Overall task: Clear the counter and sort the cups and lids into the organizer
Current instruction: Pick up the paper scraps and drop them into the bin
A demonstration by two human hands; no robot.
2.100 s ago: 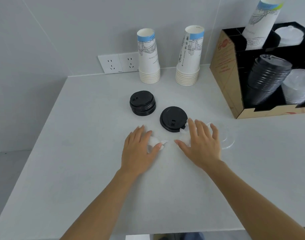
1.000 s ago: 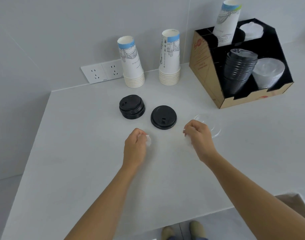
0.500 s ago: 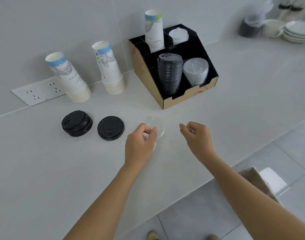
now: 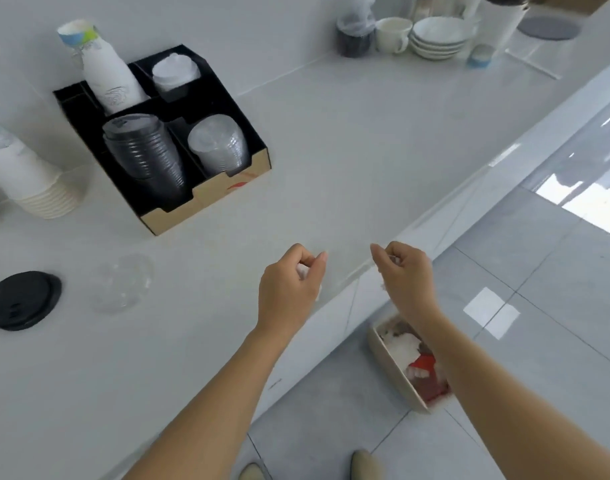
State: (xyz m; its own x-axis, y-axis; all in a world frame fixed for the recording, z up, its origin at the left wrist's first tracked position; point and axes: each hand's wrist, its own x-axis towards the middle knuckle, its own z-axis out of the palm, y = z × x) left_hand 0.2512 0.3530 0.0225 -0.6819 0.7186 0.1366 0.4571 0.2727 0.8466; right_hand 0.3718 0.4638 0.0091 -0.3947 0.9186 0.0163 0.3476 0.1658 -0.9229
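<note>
My left hand (image 4: 289,289) is closed around a small white paper scrap (image 4: 302,271) above the counter's front edge. My right hand (image 4: 405,275) is closed on another white scrap, past the edge and above a trash bin (image 4: 397,367) on the floor. A clear lid (image 4: 121,284) and a black lid (image 4: 21,299) lie on the counter at the left. The cardboard organizer (image 4: 206,199) holds black lids (image 4: 144,150), clear lids (image 4: 218,145), white lids (image 4: 173,72) and a paper cup stack (image 4: 106,71). Another paper cup stack (image 4: 26,174) stands at the far left.
The white counter (image 4: 331,150) runs back to the right, where a mug (image 4: 393,32), stacked bowls (image 4: 438,38) and a dark jar (image 4: 353,36) stand by the wall. The grey tiled floor (image 4: 538,306) lies to the right. My shoes (image 4: 364,464) show at the bottom.
Both hands closed on white scraps from the counter and carried them right, to the counter's edge. My view swung right, bringing the floor and trash bin into sight.
</note>
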